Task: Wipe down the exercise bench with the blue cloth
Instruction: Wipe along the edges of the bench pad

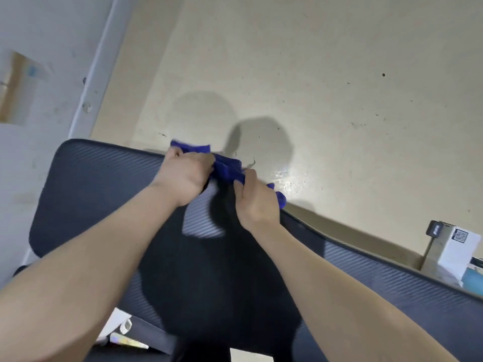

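Note:
A dark ribbed exercise bench pad (99, 184) fills the lower half of the view, tilted from upper left to lower right. A bunched blue cloth (227, 167) lies on the pad's far edge. My left hand (184, 176) grips the cloth's left part, fingers curled over it. My right hand (254, 199) grips the right part, with a blue end (280, 198) sticking out past my fingers. Both forearms reach over the pad, and their shadow darkens its middle.
Beyond the bench lies a beige floor (313, 74) with small dark specks. A pale wall with a white trim strip (96, 71) runs on the left. A white box with a QR code (456, 254) stands at the right edge. Small white items (122, 333) lie below the bench.

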### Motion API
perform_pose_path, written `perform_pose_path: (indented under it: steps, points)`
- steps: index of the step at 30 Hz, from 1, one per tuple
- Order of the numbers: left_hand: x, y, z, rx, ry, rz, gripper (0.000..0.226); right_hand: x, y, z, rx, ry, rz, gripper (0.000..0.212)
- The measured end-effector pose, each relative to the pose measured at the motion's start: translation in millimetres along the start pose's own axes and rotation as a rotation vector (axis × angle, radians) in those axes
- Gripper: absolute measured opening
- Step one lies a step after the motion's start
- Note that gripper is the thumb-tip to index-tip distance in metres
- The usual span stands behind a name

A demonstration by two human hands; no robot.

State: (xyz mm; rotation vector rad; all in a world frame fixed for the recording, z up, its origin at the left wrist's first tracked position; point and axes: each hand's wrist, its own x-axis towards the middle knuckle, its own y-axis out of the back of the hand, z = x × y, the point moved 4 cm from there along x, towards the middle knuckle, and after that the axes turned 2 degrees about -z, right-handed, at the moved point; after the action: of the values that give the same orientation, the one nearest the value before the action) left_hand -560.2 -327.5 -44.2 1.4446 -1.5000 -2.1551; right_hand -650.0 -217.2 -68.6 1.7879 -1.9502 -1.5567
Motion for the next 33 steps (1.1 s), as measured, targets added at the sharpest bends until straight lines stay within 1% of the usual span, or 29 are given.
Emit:
perform_pose_path:
  steps: [1,3,6,8,10,12,15,17,20,23,26,28,30,33]
  points:
    - [1.6,-0.1,0.1,0.046,-0.018,-0.030,0.016,-0.6,-0.4,2.1,-0.012,0.004,-0.008,0.036]
    - [4.1,-2.7,14.8,0.122,-0.111,-0.062,0.020,-5.6,3.8,15.1,0.024,-0.031,-0.029,0.032]
    - [2.3,-10.5,41.6,0.043,-0.298,-0.051,0.025,-16.1,9.2,34.0,0.037,-0.193,-0.075,0.025]
    - [1.5,-15.4,40.8,0.010,-0.349,-0.046,0.029,-15.0,9.8,28.8,0.012,-0.241,-0.076,0.022]
    - [5.0,-18.0,19.9,-0.014,-0.318,-0.023,0.027,-4.4,5.3,8.8,0.005,-0.240,-0.072,0.021]
    - [13.8,-15.5,-14.6,-0.008,-0.241,-0.001,0.023,13.3,-5.6,-22.4,-0.017,-0.178,-0.039,0.022]
    - [23.2,-8.6,-82.8,-0.040,-0.108,-0.015,0.022,44.4,-29.4,-82.0,-0.173,-0.053,0.037,0.031]
    - [18.9,-6.4,-132.9,-0.032,-0.024,-0.055,0.023,63.4,-51.5,-123.8,-0.239,0.017,0.029,0.036]
    - [8.6,-5.3,-186.5,-0.067,0.045,-0.017,0.024,77.9,-72.6,-164.0,-0.257,0.115,0.006,0.036]
    - [10.9,-7.6,-178.9,-0.086,-0.019,0.018,0.020,75.6,-60.5,-154.3,-0.215,0.113,-0.005,0.032]
    - [10.9,-11.2,-149.4,-0.162,-0.086,0.038,0.026,66.1,-39.4,-128.4,-0.252,0.012,-0.016,0.031]
    - [11.8,-15.4,-149.2,-0.234,-0.055,0.024,0.023,68.9,-41.4,-131.5,-0.286,-0.030,-0.045,0.031]
    - [9.3,-18.1,-164.7,-0.316,0.009,0.039,0.019,74.8,-53.7,-149.2,-0.323,-0.041,-0.057,0.029]
    - [3.6,-11.2,-198.3,-0.381,0.083,0.110,0.013,82.9,-73.2,-182.4,-0.320,-0.002,0.002,0.021]
